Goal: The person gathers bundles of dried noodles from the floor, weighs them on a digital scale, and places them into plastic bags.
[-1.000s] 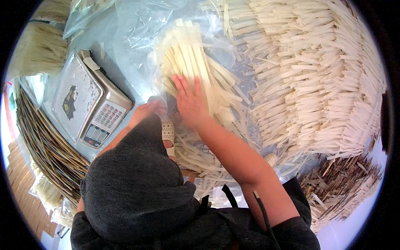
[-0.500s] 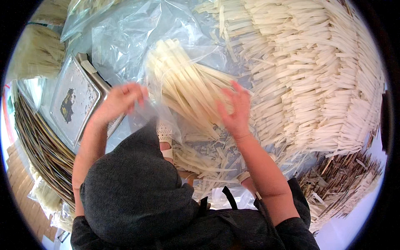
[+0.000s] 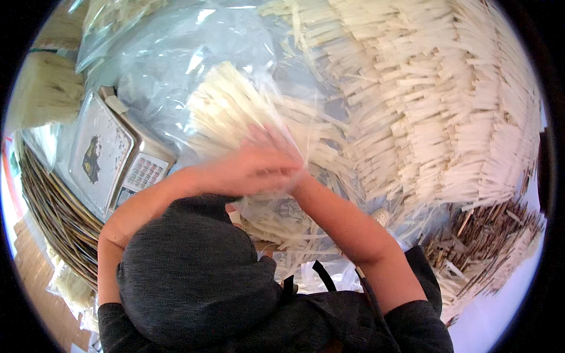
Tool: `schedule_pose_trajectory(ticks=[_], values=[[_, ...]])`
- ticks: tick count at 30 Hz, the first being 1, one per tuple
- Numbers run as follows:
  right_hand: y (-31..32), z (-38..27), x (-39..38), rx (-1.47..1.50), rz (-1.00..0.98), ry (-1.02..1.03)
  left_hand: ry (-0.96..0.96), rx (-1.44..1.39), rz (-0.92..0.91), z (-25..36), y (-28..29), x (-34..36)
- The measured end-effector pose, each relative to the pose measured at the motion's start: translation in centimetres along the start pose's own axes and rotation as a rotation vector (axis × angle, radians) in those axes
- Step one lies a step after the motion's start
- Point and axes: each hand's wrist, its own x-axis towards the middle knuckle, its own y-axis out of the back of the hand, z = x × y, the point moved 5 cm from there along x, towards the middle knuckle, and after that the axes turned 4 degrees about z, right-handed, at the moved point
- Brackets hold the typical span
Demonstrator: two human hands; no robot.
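A bundle of flat, pale cream strips (image 3: 219, 97) lies fanned out on clear plastic sheeting (image 3: 159, 70). My left hand (image 3: 250, 169) reaches across to the right, over my right wrist. Its fingers look closed on a fold of the clear plastic (image 3: 294, 132), which is drawn up over the bundle, though motion blurs them. Beneath the plastic and partly behind the left hand, my right hand (image 3: 269, 140) rests at the near side of the strips. Its fingers are smeared and half hidden, so their grip is unclear.
A metal weighing scale (image 3: 115, 150) with a keypad stands at the left, beside long dark stalks (image 3: 56, 206). A large heap of pale strips (image 3: 424, 112) fills the right, with a brown-ended stack (image 3: 477, 253) nearer me. Loose scraps (image 3: 282, 226) litter the space before me.
My left hand has swept right across the right wrist, pulling plastic over the strips. My right hand has moved left onto the bundle. The scale's keypad has come into view.
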Motion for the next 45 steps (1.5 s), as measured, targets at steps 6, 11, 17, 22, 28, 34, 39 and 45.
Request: schedule_pose_trajectory(ticks=[6,11,17,22,28,34,39,45], values=[[6.4,3.8,-5.0,0.076,0.081,-0.151,0.243,0.591,0.716,-4.1,9.9,-1.5],[3.7,9.0,-11.0,0.185,0.51,-0.894,0.239,0.834,0.799,-11.9,12.6,-4.0],[6.0,7.0,-7.5,0.59,-0.178,-1.192,0.726,0.286,0.665,-12.3,13.6,-5.9],[5.7,11.9,-2.7,0.236,0.349,-0.798,0.219,0.853,0.682,-10.9,12.5,-4.5],[1.2,7.1,-3.6,0.281,-0.048,-0.626,0.63,0.516,0.586,-10.8,10.8,-8.1],[14.1,12.6,-10.2,0.373,-0.033,-0.805,0.861,0.574,0.751,-8.8,4.5,-21.2],[17.4,15.4,-17.0,0.212,-0.101,-0.786,1.156,0.182,0.604,-10.7,-3.4,-29.6],[2.9,2.9,-20.3,0.391,-0.681,-0.442,1.394,-0.219,0.488,-9.1,-12.3,-32.8]])
